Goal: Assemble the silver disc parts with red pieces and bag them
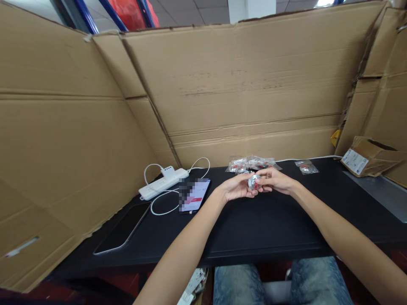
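Note:
A small round silver piece with a red mark (253, 182) is held between my two hands above the black table. My left hand (238, 187) is closed around its left side, with the fingers under it. The thumb and fingers of my right hand (272, 180) pinch it from the right, over the red mark. Its exact kind is too small to tell. Just behind my hands lie several clear plastic packets (251, 163) with red and silver pieces inside. Another such packet (306, 167) lies farther right on the table.
A white power strip (163, 184) with a plug and white cable stands at left. Near it lie a lit phone (197, 195) and a dark tablet (124, 228). An open cardboard box (370, 156) sits at the right. Tall cardboard walls (241, 84) enclose the black table (260, 228).

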The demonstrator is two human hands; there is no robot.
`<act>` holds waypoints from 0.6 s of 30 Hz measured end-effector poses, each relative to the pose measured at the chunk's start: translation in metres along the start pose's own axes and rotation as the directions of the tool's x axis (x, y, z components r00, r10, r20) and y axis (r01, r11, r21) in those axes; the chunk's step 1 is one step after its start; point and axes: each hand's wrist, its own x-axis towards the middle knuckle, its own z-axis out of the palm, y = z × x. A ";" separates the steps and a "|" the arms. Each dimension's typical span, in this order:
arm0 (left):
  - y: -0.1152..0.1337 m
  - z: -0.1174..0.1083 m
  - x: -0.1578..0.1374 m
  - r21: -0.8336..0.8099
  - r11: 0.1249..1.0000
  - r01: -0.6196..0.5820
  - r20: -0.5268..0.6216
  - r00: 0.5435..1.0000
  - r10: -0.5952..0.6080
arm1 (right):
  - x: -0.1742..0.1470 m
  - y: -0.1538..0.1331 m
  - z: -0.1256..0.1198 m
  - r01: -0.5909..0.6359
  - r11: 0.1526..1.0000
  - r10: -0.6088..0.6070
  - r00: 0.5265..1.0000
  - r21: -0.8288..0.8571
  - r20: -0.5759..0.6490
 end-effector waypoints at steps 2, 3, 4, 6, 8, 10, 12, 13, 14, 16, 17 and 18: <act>-0.001 0.000 0.000 0.023 0.999 0.027 0.008 1.000 -0.028 | -0.001 -0.001 -0.002 -0.023 1.000 0.024 0.998 -0.007 0.052; -0.001 0.000 0.000 0.033 0.999 0.038 0.009 0.999 -0.039 | -0.002 -0.001 -0.002 -0.028 1.000 0.029 0.997 -0.011 0.071; -0.002 -0.001 0.000 0.041 0.998 0.045 0.008 0.999 -0.045 | -0.002 -0.002 -0.003 -0.028 0.999 0.030 0.996 -0.018 0.083; -0.003 -0.001 0.001 0.048 0.998 0.040 0.003 0.999 -0.040 | -0.002 -0.002 -0.003 -0.019 0.999 0.022 0.996 -0.033 0.081; -0.003 0.000 0.003 0.066 0.998 0.004 -0.028 1.000 -0.002 | -0.001 -0.001 -0.003 -0.009 0.999 0.011 0.999 -0.033 0.049; -0.003 0.001 0.005 0.103 0.994 -0.047 -0.108 0.992 0.059 | 0.000 0.000 -0.004 -0.002 1.000 0.003 1.000 0.029 -0.025; -0.001 0.003 0.007 0.207 0.973 -0.103 -0.263 0.952 0.156 | 0.001 0.002 -0.007 0.025 0.992 -0.009 0.991 0.122 -0.130; 0.001 0.003 0.007 0.301 0.946 -0.123 -0.361 0.903 0.232 | 0.002 0.002 -0.009 0.051 0.985 -0.020 0.982 0.162 -0.190; 0.003 0.003 0.007 0.405 0.905 -0.128 -0.449 0.835 0.319 | 0.002 0.003 -0.012 0.083 0.978 -0.033 0.968 0.192 -0.251; 0.006 0.001 0.005 0.586 0.803 -0.106 -0.551 0.675 0.491 | 0.003 0.005 -0.019 0.144 0.965 -0.058 0.932 0.218 -0.359; 0.007 -0.001 0.003 0.635 0.766 -0.097 -0.569 0.612 0.549 | 0.004 0.006 -0.022 0.169 0.959 -0.064 0.911 0.227 -0.407; 0.007 -0.004 0.002 0.672 0.735 -0.085 -0.578 0.560 0.593 | 0.004 0.006 -0.026 0.189 0.953 -0.066 0.892 0.236 -0.448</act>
